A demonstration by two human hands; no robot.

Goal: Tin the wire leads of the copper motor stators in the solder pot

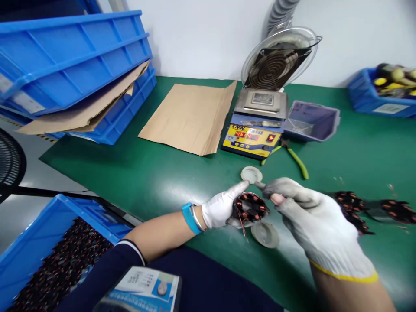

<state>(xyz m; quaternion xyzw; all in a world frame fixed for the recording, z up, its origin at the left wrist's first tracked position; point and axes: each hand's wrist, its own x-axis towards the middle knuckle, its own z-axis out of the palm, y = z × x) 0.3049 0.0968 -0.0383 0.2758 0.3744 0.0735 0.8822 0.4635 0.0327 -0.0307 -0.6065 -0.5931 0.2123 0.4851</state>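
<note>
Wrapped around a round black motor stator with copper windings [251, 208] is my gloved left hand [224, 208]; loose copper wire ends hang from the stator's lower side. Just right of it, my gloved right hand [308, 212] has its thumb and fingers pressed together; whatever lies between them is too small to make out. A small white round lid [251, 174] rests on the green table above the stator. Below the stator stands a second whitish round dish [265, 234]. More stators [349, 203] lie right of my right hand.
Behind are a yellow-blue soldering unit [251, 139], green-handled cutters [297, 161], a purple tray [312, 120] and brown cardboard [191, 117]. Blue crates [74, 65] stack at the left; a blue bin [35, 242] of small parts stands lower left. A blue box [367, 93] sits far right.
</note>
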